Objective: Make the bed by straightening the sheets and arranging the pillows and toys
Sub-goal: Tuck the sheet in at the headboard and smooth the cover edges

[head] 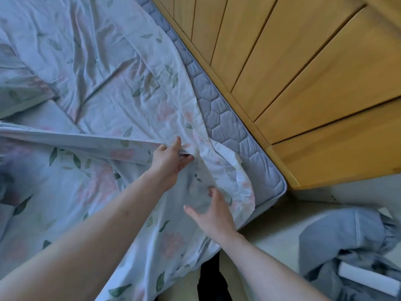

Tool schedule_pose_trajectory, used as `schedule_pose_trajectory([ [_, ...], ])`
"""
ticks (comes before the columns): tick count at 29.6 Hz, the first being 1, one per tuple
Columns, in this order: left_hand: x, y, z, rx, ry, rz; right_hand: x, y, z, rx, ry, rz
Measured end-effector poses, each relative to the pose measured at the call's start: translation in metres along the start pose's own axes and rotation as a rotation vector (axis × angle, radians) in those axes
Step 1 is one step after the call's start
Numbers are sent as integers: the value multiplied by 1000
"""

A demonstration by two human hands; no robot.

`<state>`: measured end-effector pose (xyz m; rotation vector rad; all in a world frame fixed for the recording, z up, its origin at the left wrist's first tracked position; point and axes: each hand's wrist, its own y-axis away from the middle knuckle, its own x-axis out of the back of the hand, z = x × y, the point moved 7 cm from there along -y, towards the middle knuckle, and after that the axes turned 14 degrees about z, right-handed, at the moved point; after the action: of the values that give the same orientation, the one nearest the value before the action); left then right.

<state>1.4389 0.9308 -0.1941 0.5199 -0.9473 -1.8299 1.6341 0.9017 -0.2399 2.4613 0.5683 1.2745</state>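
A pale blue floral sheet (104,88) lies wrinkled over the bed, with a raised fold running from the left edge toward the mattress corner. My left hand (168,161) pinches that fold near the corner, thumb on top and fingers tucked under the cloth. Just below, my right hand (213,210) rests on the sheet with spread fingers, close to the turned-back white underside of the hem. The grey quilted mattress (225,122) shows bare along its right edge and at its corner. No pillows or toys are in view.
A wooden headboard wall (303,72) runs along the mattress edge at the upper right. On the light floor (282,224) at the lower right lies a crumpled grey-blue bedding heap (347,242) with a white roll (368,279) on it.
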Motion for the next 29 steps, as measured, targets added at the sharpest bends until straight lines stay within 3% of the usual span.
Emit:
schedule_pose_trajectory([
  [3, 0, -12, -9, -27, 8, -1, -24, -27, -18, 11, -35, 225],
  [8, -2, -15, -8, -52, 59, -21, -17, -59, -4, -269, -145, 509],
  [14, -5, -7, 7, -77, 61, -24, 17, -68, 22, -144, -339, 342],
  [19, -19, -5, 11, -79, -26, -35, 80, -48, 44, -155, -385, 351],
  [24, -41, -8, -11, -84, -193, -53, 122, -56, 71, -170, -188, 245],
  [29, -86, 0, -18, -165, -380, -119, 155, -80, 101, -122, -5, 306],
])
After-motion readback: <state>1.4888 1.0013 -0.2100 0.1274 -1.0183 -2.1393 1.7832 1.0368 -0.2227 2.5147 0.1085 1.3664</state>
